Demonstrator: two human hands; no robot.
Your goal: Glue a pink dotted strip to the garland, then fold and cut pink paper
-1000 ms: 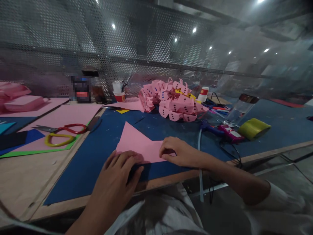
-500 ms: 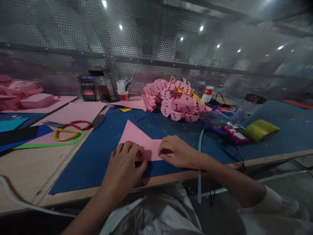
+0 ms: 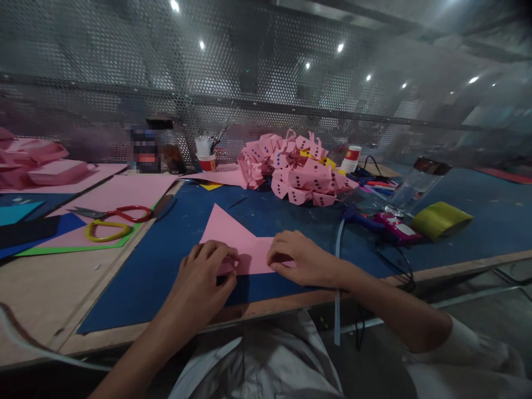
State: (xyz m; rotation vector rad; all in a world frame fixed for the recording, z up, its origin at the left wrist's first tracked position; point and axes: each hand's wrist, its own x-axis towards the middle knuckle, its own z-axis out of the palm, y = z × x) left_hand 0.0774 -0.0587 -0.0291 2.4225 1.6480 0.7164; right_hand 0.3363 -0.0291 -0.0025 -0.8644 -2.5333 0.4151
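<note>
- Blue tabletop (image 3: 145, 249): it carries the work, its pale wooden near edge running just in front of the person; one corner shows at near left.
- Pile of pink folded paper (image 3: 299, 172), dotted with dark marks: toward the tabletop's far edge, well apart from both hands.
- Pink sheet (image 3: 249, 252): near the tabletop's near edge, between and partly under the hands, one pointed corner aimed at the far edge. It looks folded, with a narrower strip running right. The step in hand seems to be settling or creasing this fold. To do it well, I would line up the lower edges first, pin one end, then press outward from the middle with steady fingertips; pushing inward could buckle the paper.
- Left hand (image 3: 203, 271): fingers loosely bent over the sheet's left part, thumb standing apart from them, so it covers the paper rather than pinching it. Flatter fingers would probably spread the pressure better.
- Right hand (image 3: 301, 260): fingers curled at the sheet's right end, their tips close to the thumb's. Whether they clamp the paper or only press on it, I cannot tell.
- Pale thin strip (image 3: 337, 310): hangs over the near edge by the right wrist; best kept off the fold.
</note>
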